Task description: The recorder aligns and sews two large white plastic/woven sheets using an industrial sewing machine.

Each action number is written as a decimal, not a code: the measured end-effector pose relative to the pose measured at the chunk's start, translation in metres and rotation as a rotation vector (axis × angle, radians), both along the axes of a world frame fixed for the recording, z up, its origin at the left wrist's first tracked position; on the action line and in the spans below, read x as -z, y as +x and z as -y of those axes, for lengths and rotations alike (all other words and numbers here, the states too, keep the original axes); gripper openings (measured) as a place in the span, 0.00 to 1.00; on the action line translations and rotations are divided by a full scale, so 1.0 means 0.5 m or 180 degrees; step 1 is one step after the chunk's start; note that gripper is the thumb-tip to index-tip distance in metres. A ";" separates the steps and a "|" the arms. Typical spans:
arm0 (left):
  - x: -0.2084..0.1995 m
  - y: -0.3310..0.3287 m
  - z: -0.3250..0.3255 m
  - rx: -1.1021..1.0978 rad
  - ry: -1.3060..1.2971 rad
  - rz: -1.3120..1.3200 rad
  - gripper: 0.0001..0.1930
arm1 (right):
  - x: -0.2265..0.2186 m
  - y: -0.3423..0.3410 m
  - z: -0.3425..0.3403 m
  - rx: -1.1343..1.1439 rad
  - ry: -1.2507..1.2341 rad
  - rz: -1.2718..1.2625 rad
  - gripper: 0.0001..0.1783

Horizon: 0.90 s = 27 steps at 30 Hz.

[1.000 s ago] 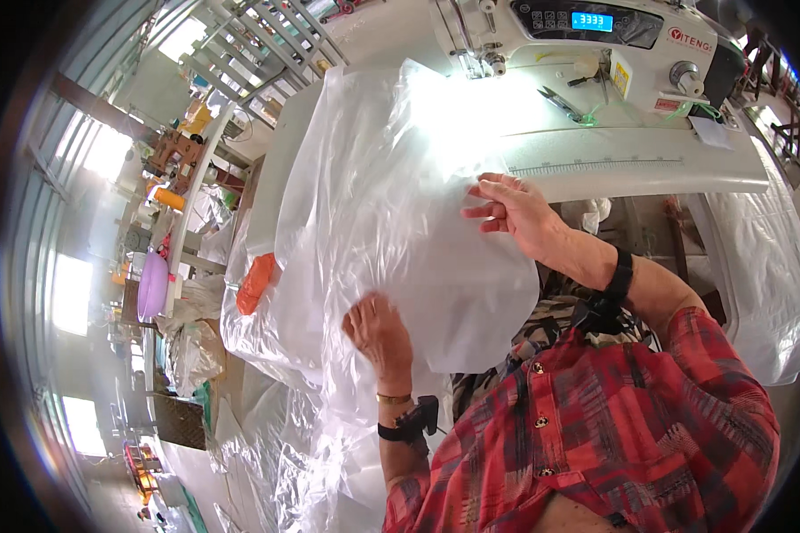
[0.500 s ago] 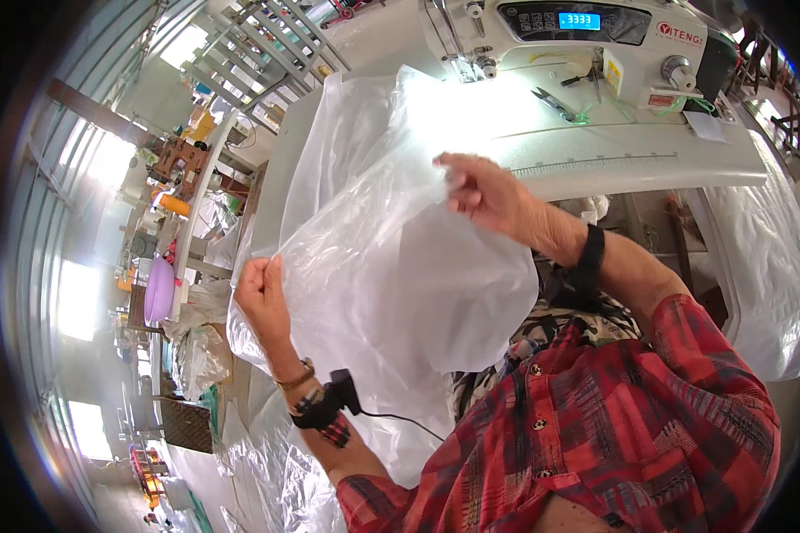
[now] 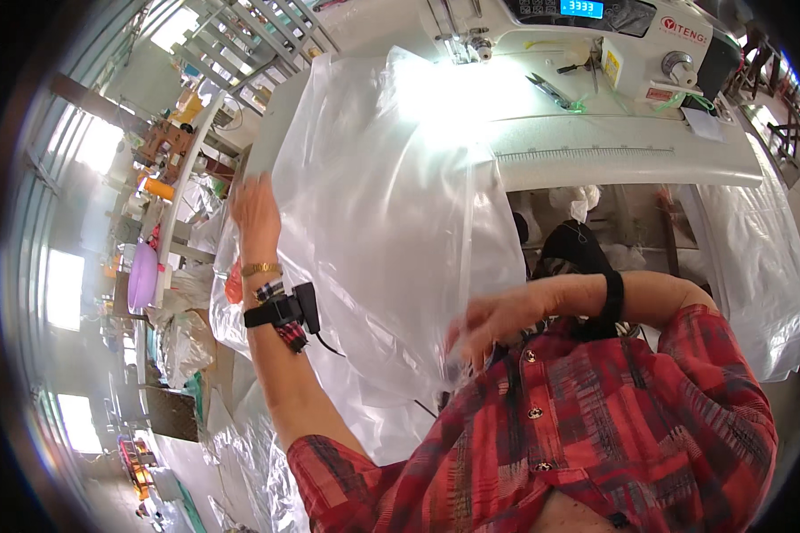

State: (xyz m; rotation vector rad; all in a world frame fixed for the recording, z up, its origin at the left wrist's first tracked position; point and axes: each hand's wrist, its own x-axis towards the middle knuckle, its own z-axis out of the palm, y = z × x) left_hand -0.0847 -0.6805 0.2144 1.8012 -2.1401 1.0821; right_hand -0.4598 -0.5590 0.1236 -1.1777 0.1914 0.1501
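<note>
A large translucent white plastic sheet (image 3: pixel 373 204) lies over the left part of the sewing table and hangs down its front edge toward me. Its far end reaches the glare under the needle area of a white sewing machine (image 3: pixel 640 58). At the sheet's left edge is my left hand (image 3: pixel 256 213), fingers stretched out and slightly blurred. My right hand (image 3: pixel 489 324) is low, close to my shirt and beside the sheet's hanging right edge. Motion smears its fingers, so whether they grip the plastic is unclear.
Thread snips (image 3: pixel 551 91) lie on the machine bed, behind a printed ruler scale (image 3: pixel 587 151) near the table edge. More clear plastic (image 3: pixel 764 266) hangs at the right. At the left are a purple round object (image 3: pixel 142 277) and grey metal railings (image 3: pixel 258 44).
The sheet, folded up and held before, now lies spread flatter. My left hand has moved farther away from me and straightened its fingers. My right hand has come down toward my body.
</note>
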 end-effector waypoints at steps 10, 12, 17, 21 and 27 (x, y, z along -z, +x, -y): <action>-0.024 -0.436 -0.174 0.1335 0.2522 -0.2177 0.12 | 0.040 -0.023 0.019 0.1618 -0.0664 -0.0150 0.20; 0.045 -0.433 -0.196 0.1501 0.2720 -0.2977 0.19 | -0.004 -0.018 0.003 0.1443 -0.0979 -0.0450 0.21; 0.123 -0.449 -0.226 0.1480 0.2457 -0.3794 0.25 | 0.018 -0.029 -0.021 0.1233 -0.2740 -0.0268 0.23; 0.166 -0.428 -0.239 0.0997 0.3020 -0.5179 0.23 | -0.018 -0.039 -0.024 0.0844 -0.3761 0.0108 0.20; 0.173 -0.408 -0.257 0.0991 0.3063 -0.6299 0.14 | 0.012 -0.048 0.023 0.2331 -0.1398 -0.0751 0.19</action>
